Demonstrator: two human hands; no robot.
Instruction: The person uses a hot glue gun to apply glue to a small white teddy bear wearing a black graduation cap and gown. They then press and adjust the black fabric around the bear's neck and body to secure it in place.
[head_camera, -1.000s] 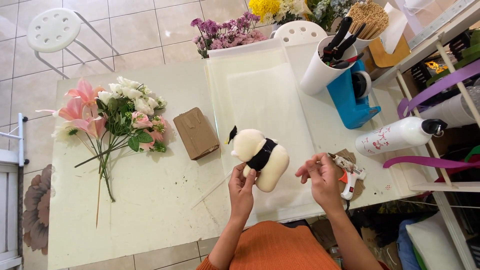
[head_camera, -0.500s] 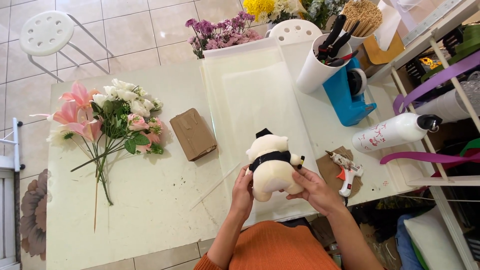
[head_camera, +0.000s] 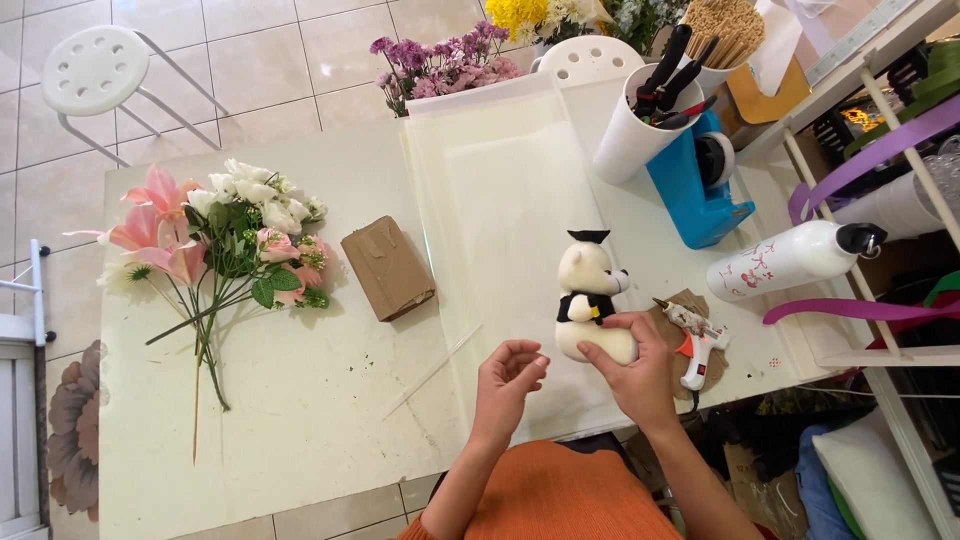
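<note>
Head view: right hand (head_camera: 640, 375) grip hides plush bear (head_camera: 588, 295) base (left hand (head_camera: 510, 375) empty).

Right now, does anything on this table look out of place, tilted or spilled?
Nothing looks spilled or damaged. The white bottle lies on its side near the table's right edge, so it might roll. The right hand holds the toy bear upright; the left hand is empty beside it. The glue gun rests on cardboard.

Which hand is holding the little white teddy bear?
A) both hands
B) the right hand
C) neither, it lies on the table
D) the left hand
B: the right hand grips the bear at its base, while the left hand is apart from it.
</note>
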